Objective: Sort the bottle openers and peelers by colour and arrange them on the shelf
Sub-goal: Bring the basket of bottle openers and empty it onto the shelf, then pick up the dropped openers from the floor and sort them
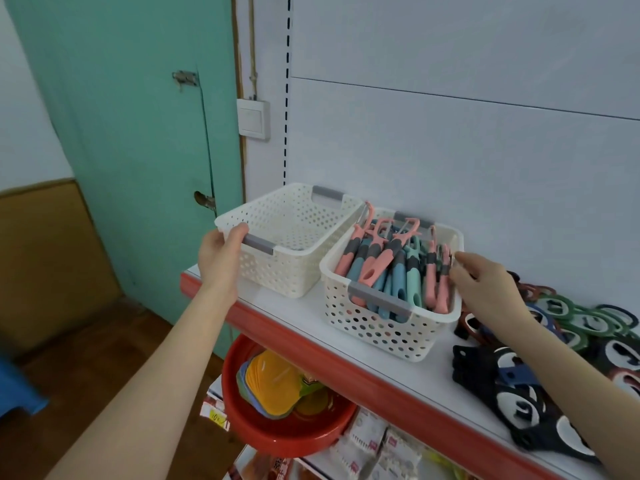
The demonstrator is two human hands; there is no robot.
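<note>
Head cam, wide-angle — facing fwd and down, shelf (433,382) close

- The left basket (277,275) stands open-topped, with room inside.
- The right basket (377,330) is packed nearly full with peelers (388,268).
- A bare strip of shelf (398,379) runs before both baskets.
- Heaped bottle openers (519,403) crowd the shelf's right side.

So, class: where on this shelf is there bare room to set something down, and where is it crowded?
Bare shelf lies between the full basket and the black bottle openers, and along the red edge before both baskets. The left basket looks nearly empty. The peelers pack the full basket; openers crowd the shelf's right end.
</note>
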